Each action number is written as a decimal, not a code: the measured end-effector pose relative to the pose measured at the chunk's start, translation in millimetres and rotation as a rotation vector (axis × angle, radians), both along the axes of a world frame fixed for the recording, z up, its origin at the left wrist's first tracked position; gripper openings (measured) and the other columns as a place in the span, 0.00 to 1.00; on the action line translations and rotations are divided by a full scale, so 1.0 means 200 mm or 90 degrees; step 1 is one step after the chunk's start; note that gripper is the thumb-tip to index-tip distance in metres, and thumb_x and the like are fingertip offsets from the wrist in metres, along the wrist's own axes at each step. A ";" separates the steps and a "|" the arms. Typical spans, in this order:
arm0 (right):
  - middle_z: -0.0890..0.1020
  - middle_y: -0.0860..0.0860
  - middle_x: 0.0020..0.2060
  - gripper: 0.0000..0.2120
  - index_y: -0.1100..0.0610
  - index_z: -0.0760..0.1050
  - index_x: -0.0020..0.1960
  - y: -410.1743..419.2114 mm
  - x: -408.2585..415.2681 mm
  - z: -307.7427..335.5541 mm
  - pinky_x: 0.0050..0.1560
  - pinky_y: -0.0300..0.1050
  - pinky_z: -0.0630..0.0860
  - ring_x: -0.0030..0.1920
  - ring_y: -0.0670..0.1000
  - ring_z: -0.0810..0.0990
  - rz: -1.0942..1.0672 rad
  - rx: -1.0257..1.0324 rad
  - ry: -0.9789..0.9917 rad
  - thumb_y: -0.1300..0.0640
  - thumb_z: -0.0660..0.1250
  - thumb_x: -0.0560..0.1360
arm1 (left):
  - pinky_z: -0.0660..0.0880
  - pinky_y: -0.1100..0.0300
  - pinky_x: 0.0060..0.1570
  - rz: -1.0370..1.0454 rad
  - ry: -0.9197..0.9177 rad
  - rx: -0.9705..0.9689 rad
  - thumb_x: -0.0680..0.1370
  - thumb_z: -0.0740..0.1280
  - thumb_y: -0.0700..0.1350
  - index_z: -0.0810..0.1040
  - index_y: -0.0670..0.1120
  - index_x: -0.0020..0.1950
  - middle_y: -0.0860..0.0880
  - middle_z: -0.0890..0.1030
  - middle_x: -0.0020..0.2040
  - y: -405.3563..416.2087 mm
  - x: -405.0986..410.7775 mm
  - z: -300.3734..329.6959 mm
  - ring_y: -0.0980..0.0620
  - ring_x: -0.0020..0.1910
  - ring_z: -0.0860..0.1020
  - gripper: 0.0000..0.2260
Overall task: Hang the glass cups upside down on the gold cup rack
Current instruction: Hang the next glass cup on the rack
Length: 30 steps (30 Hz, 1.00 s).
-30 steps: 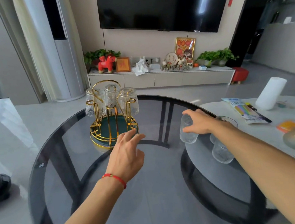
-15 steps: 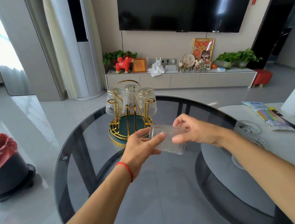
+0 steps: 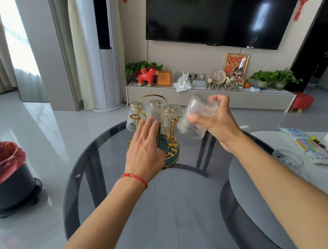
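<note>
Aloft, glass cup (image 3: pixel 202 106) in right hand (image 3: pixel 216 119)

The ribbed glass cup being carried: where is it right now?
In the head view the ribbed glass cup is in the right hand, raised and tilted just right of the gold cup rack, beside the hung cups.

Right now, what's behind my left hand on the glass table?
Behind the left hand stands the gold cup rack on its green base, three ribbed glass cups hanging upside down on it. The hand covers the rack's lower left side, so any free peg there cannot be seen.
</note>
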State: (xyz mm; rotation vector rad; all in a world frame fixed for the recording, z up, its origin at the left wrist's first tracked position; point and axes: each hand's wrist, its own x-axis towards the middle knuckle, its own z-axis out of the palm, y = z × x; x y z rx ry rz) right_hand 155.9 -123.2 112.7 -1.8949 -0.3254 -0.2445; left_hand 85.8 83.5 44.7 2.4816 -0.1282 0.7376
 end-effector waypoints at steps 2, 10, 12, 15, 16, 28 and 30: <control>0.69 0.52 0.66 0.46 0.49 0.59 0.70 0.06 0.06 0.04 0.62 0.52 0.75 0.65 0.53 0.72 -0.033 -0.007 -0.042 0.44 0.81 0.61 | 0.63 0.49 0.77 -0.003 0.051 -0.024 0.72 0.65 0.34 0.57 0.47 0.81 0.47 0.59 0.82 0.02 0.02 -0.03 0.45 0.82 0.54 0.39; 0.73 0.51 0.69 0.43 0.47 0.63 0.72 0.23 0.20 -0.03 0.62 0.50 0.74 0.67 0.52 0.72 -0.067 -0.055 -0.027 0.47 0.84 0.65 | 0.66 0.52 0.73 0.013 0.041 -0.011 0.72 0.64 0.35 0.55 0.47 0.82 0.48 0.57 0.83 0.02 0.04 -0.07 0.46 0.81 0.56 0.40; 0.72 0.51 0.71 0.45 0.46 0.63 0.75 0.25 0.21 -0.06 0.61 0.47 0.69 0.66 0.49 0.70 -0.064 -0.093 -0.020 0.45 0.83 0.65 | 0.65 0.54 0.73 0.008 0.050 -0.025 0.72 0.64 0.35 0.54 0.47 0.82 0.48 0.56 0.83 0.02 0.04 -0.06 0.46 0.81 0.56 0.40; 0.75 0.50 0.71 0.44 0.48 0.65 0.75 0.27 0.20 -0.11 0.59 0.44 0.68 0.66 0.50 0.72 -0.057 -0.154 -0.029 0.44 0.83 0.65 | 0.64 0.55 0.73 0.001 0.057 -0.040 0.72 0.64 0.35 0.55 0.47 0.82 0.49 0.56 0.83 0.02 0.04 -0.05 0.46 0.81 0.57 0.39; 0.76 0.50 0.69 0.44 0.48 0.66 0.74 0.28 0.19 -0.12 0.58 0.43 0.68 0.64 0.50 0.73 -0.058 -0.173 -0.036 0.45 0.83 0.65 | 0.65 0.55 0.73 -0.001 0.059 -0.037 0.72 0.64 0.36 0.54 0.48 0.82 0.49 0.56 0.83 0.02 0.04 -0.05 0.46 0.81 0.57 0.39; 0.72 0.51 0.72 0.46 0.53 0.67 0.77 0.29 0.21 -0.23 0.63 0.44 0.66 0.73 0.53 0.71 -0.039 -0.352 -0.058 0.47 0.84 0.65 | 0.70 0.52 0.70 0.002 0.070 -0.032 0.72 0.64 0.36 0.53 0.49 0.82 0.51 0.54 0.84 0.02 0.04 -0.06 0.46 0.80 0.59 0.40; 0.70 0.52 0.72 0.46 0.53 0.65 0.78 0.30 0.21 -0.24 0.66 0.47 0.68 0.73 0.54 0.70 -0.037 -0.359 -0.058 0.47 0.83 0.66 | 0.71 0.51 0.69 0.006 0.071 -0.029 0.73 0.64 0.37 0.53 0.50 0.82 0.51 0.54 0.84 0.02 0.04 -0.06 0.45 0.80 0.59 0.40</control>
